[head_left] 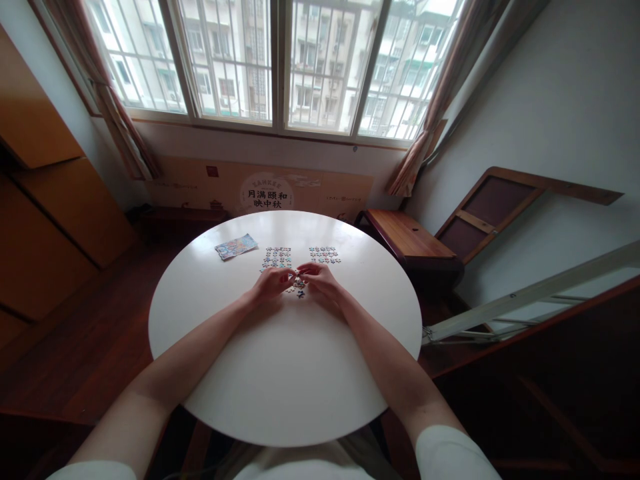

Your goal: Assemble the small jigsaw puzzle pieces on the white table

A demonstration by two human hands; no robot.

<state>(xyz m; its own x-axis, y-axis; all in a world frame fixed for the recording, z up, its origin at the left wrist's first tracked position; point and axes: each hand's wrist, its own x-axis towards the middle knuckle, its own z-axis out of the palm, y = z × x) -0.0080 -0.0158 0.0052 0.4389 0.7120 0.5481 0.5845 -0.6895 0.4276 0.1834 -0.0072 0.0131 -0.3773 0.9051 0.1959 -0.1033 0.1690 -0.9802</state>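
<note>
My left hand (271,283) and my right hand (321,277) meet above the middle of a round white table (285,373). Their fingertips are pinched together around a small jigsaw puzzle piece (297,273), mostly hidden by the fingers. Just below them lies a small heap of loose pieces (299,285), with a dark blue piece (301,294) at its near side. Beyond my left hand, pieces lie in rows in a left group (278,257); a right group (325,255) lies past my right hand. My left hand covers part of the left group.
A colourful printed picture sheet (236,247) lies at the table's far left. Behind the table stand a long printed cardboard panel (195,183) and barred windows. A wooden bench (407,233) is at the right, near a folded frame leaning on the wall. Wooden cabinets (65,233) are at the left.
</note>
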